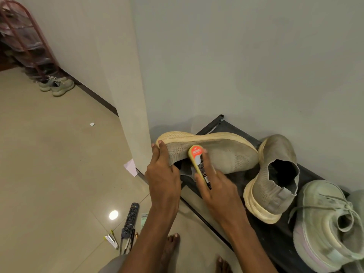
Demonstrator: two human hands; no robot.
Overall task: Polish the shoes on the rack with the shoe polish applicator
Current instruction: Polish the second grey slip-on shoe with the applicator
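Over the black rack [275, 233], the right hand [214, 186] grips the shoe polish applicator [199, 164], its orange-topped end pressed to the side of a beige knit shoe [216, 152]. Left hand [161, 172] clasps that shoe's heel, tipping it sole-up above the rack's near-left end. On the rack just right, its mate [273, 178], then a grey-green sneaker [325, 229]. Left of the rack, on the floor, lie a remote [131, 219] and pens [129, 241].

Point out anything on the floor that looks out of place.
A TV remote lies on the floor tiles beside pens and a small white stapler-like item, an odd spot for them. Scraps of paper also lie by the wall corner.
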